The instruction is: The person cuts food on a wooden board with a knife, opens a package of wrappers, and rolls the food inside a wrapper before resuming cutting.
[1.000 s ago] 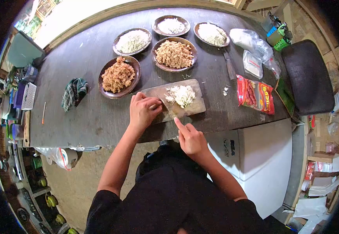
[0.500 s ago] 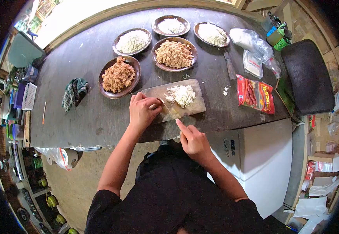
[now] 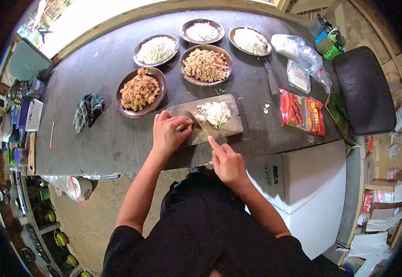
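Observation:
My right hand (image 3: 228,164) is closed round the handle of a kitchen knife (image 3: 204,127), its index finger stretched along the top. The blade points away over the wooden cutting board (image 3: 234,130), just right of my left fingertips. My left hand (image 3: 168,131) rests on the board's left end with its fingers curled and pressed together; whatever lies under them is hidden. Right of the blade sits a pile of finely shredded white vegetable (image 3: 217,114), possibly cabbage.
Beyond the board stand brown plates: two with brown crumbly food (image 3: 140,90) (image 3: 205,64), three with pale shreds (image 3: 157,49) (image 3: 202,32) (image 3: 250,40). To the right lie another knife (image 3: 271,78), a red sausage packet (image 3: 301,112) and plastic bags (image 3: 298,51). A checked cloth (image 3: 89,111) lies left.
The knife blade has tilted and shifted slightly, showing more of its flat side beside the shreds. My right hand has moved a little; my left hand stays almost in place.

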A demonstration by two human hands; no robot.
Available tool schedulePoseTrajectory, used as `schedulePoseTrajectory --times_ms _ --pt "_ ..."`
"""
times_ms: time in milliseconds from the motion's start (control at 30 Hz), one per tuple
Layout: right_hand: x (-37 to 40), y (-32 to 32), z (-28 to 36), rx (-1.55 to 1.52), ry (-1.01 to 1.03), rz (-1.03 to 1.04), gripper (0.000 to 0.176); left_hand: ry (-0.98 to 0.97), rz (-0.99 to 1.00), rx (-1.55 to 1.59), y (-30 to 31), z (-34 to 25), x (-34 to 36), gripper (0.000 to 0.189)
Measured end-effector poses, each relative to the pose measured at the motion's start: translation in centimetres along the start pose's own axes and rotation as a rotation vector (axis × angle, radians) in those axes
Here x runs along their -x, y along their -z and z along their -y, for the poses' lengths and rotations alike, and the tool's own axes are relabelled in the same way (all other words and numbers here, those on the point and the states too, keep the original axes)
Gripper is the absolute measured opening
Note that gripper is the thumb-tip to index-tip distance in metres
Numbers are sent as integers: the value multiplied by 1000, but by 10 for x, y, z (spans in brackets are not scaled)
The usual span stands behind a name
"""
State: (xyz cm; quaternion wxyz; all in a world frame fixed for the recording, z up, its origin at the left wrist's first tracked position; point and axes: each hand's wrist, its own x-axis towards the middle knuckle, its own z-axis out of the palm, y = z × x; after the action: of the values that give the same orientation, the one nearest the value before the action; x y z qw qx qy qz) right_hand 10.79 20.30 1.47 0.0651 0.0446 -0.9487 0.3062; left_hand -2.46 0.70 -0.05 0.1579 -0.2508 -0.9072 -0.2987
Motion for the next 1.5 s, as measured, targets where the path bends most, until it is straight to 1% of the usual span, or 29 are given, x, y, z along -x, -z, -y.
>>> schedulePoseTrajectory --times_ms 67,100,167,300,567,700,767,867,967,1200,1267,1500 --pt "3 8 -2 -78 -1 4 52 -38 -11 2 0 1 -1 11" --pt "5 8 -3 -76 -1 5 52 -37 -11 4 -1 2 -1 11" --pt "10 6 -6 -98 71 24 56 -28 13 10 -2 4 0 11" --pt "8 3 -6 -117 71 29 56 -6 17 21 -2 5 1 11" --pt "-1 -3 0 -4 34 25 54 14 5 8 2 1 -2 11" --pt "3 1 -5 -20 18 -13 54 27 6 22 2 0 -1 12" --pt "6 8 -7 -69 71 13 57 18 -2 7 0 1 -1 12" --pt "10 7 -6 -88 96 42 57 26 30 1 1 2 -1 12" --pt "7 5 -1 -89 63 14 53 13 19 2 0 4 -1 13" --pt "-2 -7 3 28 38 -5 53 15 8 -5 1 1 -1 13" --pt "-3 -6 2 36 40 3 53 75 40 -26 5 -3 -1 12" --pt "7 7 -3 -49 37 -6 53 38 13 3 2 -2 -1 11"
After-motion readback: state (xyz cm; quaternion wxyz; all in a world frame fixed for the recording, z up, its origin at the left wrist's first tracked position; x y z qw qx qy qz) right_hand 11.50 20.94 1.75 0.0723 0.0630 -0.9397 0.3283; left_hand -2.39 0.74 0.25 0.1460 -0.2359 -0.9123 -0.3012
